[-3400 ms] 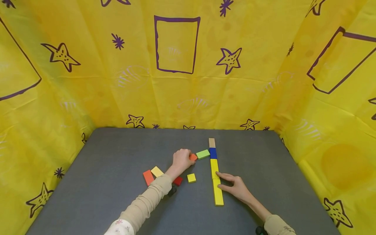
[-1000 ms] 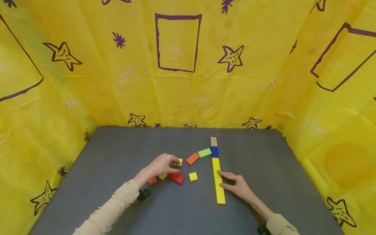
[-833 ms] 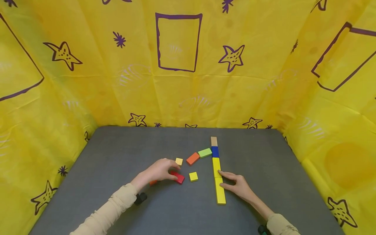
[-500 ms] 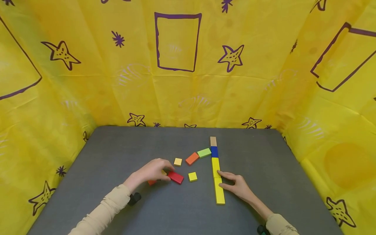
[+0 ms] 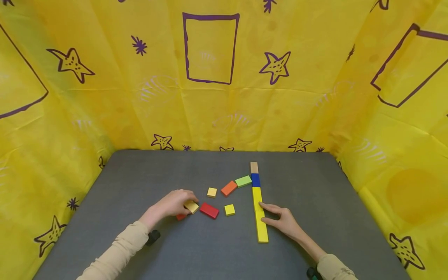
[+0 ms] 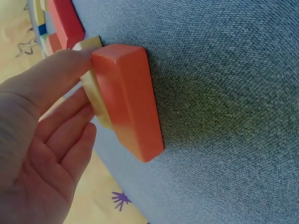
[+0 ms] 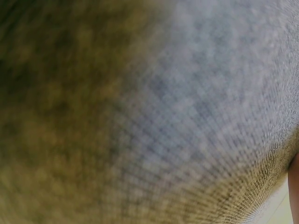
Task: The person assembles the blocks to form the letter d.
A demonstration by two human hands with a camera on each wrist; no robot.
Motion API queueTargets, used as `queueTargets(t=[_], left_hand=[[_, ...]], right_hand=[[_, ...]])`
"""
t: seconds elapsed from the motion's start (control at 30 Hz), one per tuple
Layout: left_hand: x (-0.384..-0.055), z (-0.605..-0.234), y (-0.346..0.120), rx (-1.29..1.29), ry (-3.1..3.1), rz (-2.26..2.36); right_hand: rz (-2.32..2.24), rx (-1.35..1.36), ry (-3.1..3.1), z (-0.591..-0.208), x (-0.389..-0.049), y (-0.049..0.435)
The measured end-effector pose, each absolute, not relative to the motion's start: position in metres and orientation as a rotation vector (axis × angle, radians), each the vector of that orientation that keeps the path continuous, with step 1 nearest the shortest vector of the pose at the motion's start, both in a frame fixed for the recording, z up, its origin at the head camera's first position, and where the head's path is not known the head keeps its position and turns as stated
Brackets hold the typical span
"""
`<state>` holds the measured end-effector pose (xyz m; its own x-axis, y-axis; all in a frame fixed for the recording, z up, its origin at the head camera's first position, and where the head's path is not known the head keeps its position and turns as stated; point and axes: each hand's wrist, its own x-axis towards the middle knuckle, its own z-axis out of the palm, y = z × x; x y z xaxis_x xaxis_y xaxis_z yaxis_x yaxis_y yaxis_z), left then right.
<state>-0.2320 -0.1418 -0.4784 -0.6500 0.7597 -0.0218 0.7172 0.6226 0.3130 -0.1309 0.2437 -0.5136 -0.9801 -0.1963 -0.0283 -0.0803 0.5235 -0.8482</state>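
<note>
My left hand [image 5: 176, 203] pinches a pale yellow block [image 5: 191, 207] between thumb and fingers. Right beside that block in the left wrist view lies an orange block [image 6: 133, 102]; in the head view the hand mostly covers it. A red block [image 5: 209, 210] is just to the right of the left hand. My right hand [image 5: 282, 222] rests index fingertip and thumb at the side of two long yellow blocks [image 5: 261, 229], laid end to end. Beyond them a blue block [image 5: 256, 180] and a wooden block [image 5: 254, 167] continue the line. The right wrist view shows mostly blurred cloth.
A light green block [image 5: 243, 181] slants off the blue block, with another orange block [image 5: 229, 188] following it. A small pale yellow block [image 5: 211, 192] and a small bright yellow block [image 5: 229, 210] lie nearby. Yellow patterned cloth [image 5: 210, 112] surrounds the grey table [image 5: 150, 171].
The left hand placed the orange block by the green one, then released a small pale block near it. It has since drawn back left to another pale block. The right hand stays put.
</note>
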Motion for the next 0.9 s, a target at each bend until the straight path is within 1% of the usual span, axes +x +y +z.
queueTargets(t=[0.2, 0.47, 0.73, 0.9], left_hand=[[-0.231, -0.482, -0.137, 1.243, 2.688, 0.422], [-0.226, -0.491, -0.117, 1.292, 2.716, 0.466], [-0.224, -0.493, -0.101, 1.460, 2.664, 0.446], [-0.223, -0.494, -0.098, 1.443, 2.668, 0.416]], right_hand=[[-1.447, -0.254, 2.642, -0.543, -0.140, 0.254], [-1.433, -0.251, 2.653, -0.543, -0.140, 0.253], [-1.446, -0.244, 2.641, -0.542, -0.139, 0.254], [-1.458, -0.237, 2.642, -0.537, -0.138, 0.251]])
